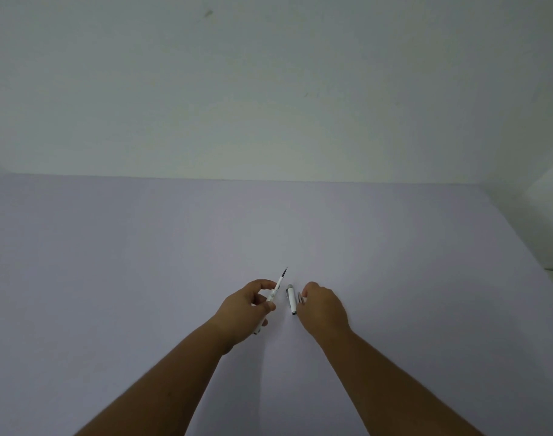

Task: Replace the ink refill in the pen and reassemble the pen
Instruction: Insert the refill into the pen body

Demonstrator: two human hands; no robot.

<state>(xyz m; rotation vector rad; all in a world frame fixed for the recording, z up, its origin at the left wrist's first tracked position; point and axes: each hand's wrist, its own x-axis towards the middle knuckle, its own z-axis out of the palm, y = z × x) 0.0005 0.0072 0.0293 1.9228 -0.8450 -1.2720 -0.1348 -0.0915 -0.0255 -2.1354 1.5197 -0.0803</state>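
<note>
My left hand (245,311) grips a white pen body (276,286), tilted up and to the right, with its dark pointed tip (284,272) sticking out beyond my fingers. The pen's lower end peeks out under my palm. A white cap with silver ends (291,298) lies on the table between my hands. Just right of the cap, a small silvery piece (300,298) sits at the fingertips of my right hand (323,306); whether the fingers pinch it is unclear.
A pale lilac table (143,262) fills the lower half of the view, its far edge meeting a plain white wall (268,89). The table's right edge runs diagonally at the far right.
</note>
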